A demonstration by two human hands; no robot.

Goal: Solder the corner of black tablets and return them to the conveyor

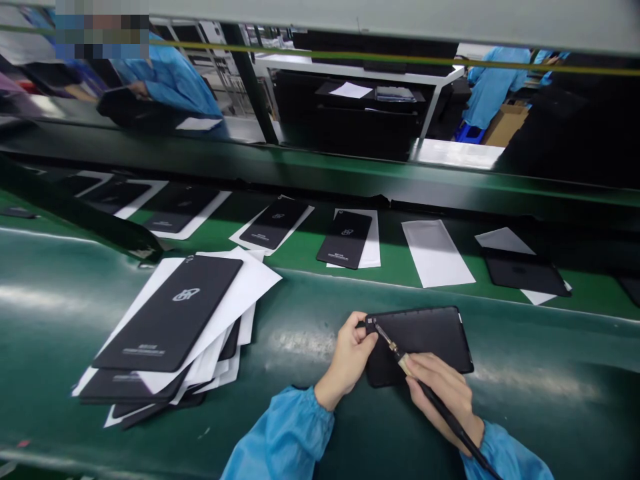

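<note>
The dark green worktop (50,320) fills the view from 9 o'clock through 6 to 4. Beyond it, a green strip (393,260) runs from 9 to 3 o'clock, bearing a row of black covers (345,237) and white sheets (437,253). A loose stack (167,320) of both lies at 8 o'clock. At 4 o'clock is the black panel (420,333), rimmed face up. At the panel's 5 o'clock, the right hand (447,387) is curled closed around a pen-shaped tool (403,362); at its 9 o'clock, the left hand (350,357) pinches the edge between thumb and bent fingers. The metal tip (382,331) points into the panel's 10 o'clock corner; whether it touches, I cannot tell.
</note>
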